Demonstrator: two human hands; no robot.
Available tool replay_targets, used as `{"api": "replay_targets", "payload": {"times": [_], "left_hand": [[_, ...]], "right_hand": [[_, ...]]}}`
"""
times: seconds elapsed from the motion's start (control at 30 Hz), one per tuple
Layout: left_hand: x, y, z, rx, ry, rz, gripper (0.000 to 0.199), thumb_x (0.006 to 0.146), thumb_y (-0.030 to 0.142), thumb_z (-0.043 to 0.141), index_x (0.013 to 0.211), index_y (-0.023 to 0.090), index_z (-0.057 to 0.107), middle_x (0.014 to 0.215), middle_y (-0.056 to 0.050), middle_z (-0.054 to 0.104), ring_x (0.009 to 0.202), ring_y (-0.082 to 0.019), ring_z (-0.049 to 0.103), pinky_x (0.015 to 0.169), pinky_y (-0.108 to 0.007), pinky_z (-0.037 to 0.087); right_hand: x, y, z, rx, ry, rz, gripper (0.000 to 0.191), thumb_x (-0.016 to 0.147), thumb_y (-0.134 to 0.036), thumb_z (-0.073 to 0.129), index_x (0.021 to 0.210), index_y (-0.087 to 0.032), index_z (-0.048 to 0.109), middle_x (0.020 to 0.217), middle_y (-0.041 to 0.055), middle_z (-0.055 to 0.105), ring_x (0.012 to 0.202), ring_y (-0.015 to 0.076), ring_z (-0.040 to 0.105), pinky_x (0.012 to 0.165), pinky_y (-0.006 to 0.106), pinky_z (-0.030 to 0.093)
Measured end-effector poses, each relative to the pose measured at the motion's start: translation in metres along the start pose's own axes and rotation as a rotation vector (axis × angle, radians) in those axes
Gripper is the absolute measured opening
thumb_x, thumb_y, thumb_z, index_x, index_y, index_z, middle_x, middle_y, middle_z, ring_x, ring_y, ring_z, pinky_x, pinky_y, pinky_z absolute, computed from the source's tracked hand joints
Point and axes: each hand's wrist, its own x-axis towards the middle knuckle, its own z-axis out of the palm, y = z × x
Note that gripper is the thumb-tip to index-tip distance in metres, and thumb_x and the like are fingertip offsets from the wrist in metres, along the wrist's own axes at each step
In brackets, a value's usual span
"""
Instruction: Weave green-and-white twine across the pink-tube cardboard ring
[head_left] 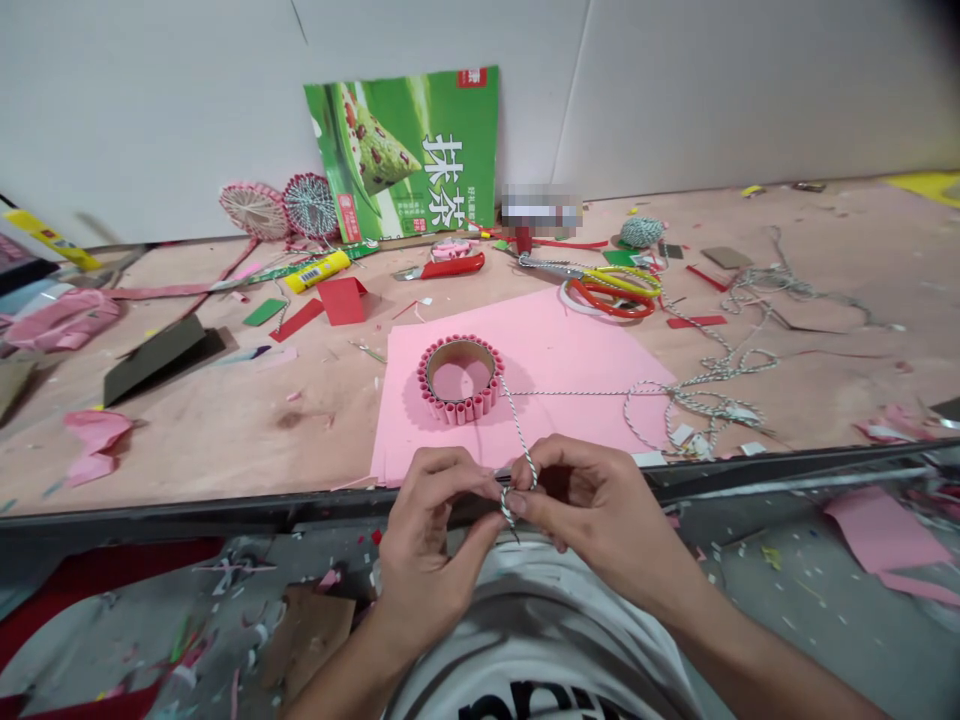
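Note:
Both my hands meet in front of the table's edge, pinching a green-and-white twisted cord [519, 425] that forms a small loop between the fingertips. My left hand [439, 530] grips the loop's left side between thumb and fingers. On the other side, my right hand [592, 495] pinches the same cord, with some fingers curled out of sight. The cord runs up to a cardboard ring [459, 380] edged with small pink paper rolls. This ring rests on pink paper sheets [577, 350]. A second stretch of cord leads right from the ring to a loose tangle [697, 390].
Scissors [611, 290], a red utility knife [450, 266] and a yellow glue stick [317, 271] lie behind the pink sheets. Two decorated wheels [310, 205] lean at the back beside a green printed board [409, 150]. A cord ball [642, 232] sits at the back right. Scraps litter table and floor.

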Motion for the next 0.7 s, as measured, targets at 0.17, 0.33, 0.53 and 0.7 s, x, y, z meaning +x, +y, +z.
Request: {"api": "replay_targets", "payload": {"times": [0.17,0.33,0.53,0.7], "left_hand": [[0.001,-0.001,-0.002,-0.004,0.012,-0.033,0.050,0.085,-0.004,0.072,0.124,0.026,0.070,0.105,-0.006,0.062,0.093,-0.017,0.067,0.080,-0.028,0.060],[0.006,0.000,-0.001,-0.040,0.048,-0.063,0.044,0.084,-0.003,0.073,0.118,0.026,0.074,0.100,-0.005,0.066,0.089,-0.015,0.068,0.077,-0.024,0.059],[0.006,0.006,-0.001,-0.064,0.093,-0.094,0.041,0.087,0.000,0.071,0.120,0.025,0.072,0.102,-0.006,0.064,0.090,-0.015,0.066,0.079,-0.026,0.059],[0.001,0.012,-0.003,-0.013,0.247,-0.144,0.031,0.089,0.006,0.072,0.116,0.022,0.074,0.098,-0.006,0.064,0.088,-0.015,0.064,0.077,-0.023,0.056]], "right_hand": [[0.000,0.000,-0.001,0.006,0.003,-0.005,0.035,0.069,-0.039,0.094,0.077,-0.017,0.069,0.066,-0.0029,0.061,0.052,0.0062,0.045,0.046,0.020,0.037],[-0.001,-0.001,-0.002,0.012,0.008,-0.001,0.037,0.067,-0.041,0.095,0.077,-0.016,0.069,0.063,-0.0025,0.060,0.049,0.0069,0.048,0.045,0.021,0.040],[-0.002,-0.002,-0.004,0.056,0.045,0.036,0.041,0.065,-0.045,0.095,0.079,-0.016,0.069,0.075,0.0033,0.069,0.044,0.0072,0.049,0.041,0.022,0.043],[-0.008,0.000,-0.011,0.099,0.080,-0.025,0.036,0.070,-0.039,0.093,0.074,-0.015,0.067,0.098,0.0084,0.075,0.047,0.0053,0.054,0.043,0.021,0.049]]}}
